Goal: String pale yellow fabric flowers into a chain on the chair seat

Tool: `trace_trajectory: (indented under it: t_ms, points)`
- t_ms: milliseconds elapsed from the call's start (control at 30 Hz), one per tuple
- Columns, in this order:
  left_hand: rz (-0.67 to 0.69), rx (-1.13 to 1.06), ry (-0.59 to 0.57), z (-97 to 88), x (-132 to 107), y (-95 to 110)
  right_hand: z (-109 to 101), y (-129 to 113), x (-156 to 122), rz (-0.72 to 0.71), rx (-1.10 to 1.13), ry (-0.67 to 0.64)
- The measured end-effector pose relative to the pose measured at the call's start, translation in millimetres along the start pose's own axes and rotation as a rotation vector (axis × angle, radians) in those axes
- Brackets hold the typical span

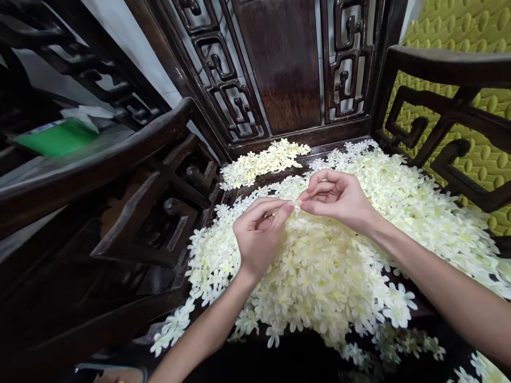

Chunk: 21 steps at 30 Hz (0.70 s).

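My left hand (261,226) pinches a small white artificial flower (296,206) between thumb and index finger. From the other side my right hand (337,197) grips the same flower with its fingertips, so the two hands almost meet. Fingers cover most of this flower. Below and around both hands spreads a large heap of loose white and pale-yellow artificial flowers (319,276). A separate, smaller pile of yellowish flowers (263,162) lies behind the hands, near the backrest.
The heap covers a dark carved wooden chair seat. Its backrest (279,64) rises behind, with armrests at left (131,154) and right (443,66). Yellow textured padding (471,122) shows beyond the right armrest. A green packet (58,137) lies at far left.
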<state>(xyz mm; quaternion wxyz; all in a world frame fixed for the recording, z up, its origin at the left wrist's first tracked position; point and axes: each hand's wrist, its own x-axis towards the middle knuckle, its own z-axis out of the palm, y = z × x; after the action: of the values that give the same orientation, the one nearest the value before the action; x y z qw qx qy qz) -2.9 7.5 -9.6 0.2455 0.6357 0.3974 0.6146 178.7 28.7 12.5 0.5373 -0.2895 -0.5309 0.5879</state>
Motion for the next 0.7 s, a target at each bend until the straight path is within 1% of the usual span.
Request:
trace_trajectory:
  t_ms: [167,367,700]
  points:
    - [-0.043,0.040,-0.025,0.9,0.9,1.4,-3.4,1.8,-0.1,0.035,0.026,-0.031]
    - [-0.051,0.064,-0.042,1.0,2.6,3.8,-8.5,4.5,0.7,0.057,0.053,-0.089]
    - [-0.027,0.065,-0.049,0.8,4.6,4.4,-8.8,9.7,2.1,0.105,0.071,-0.057]
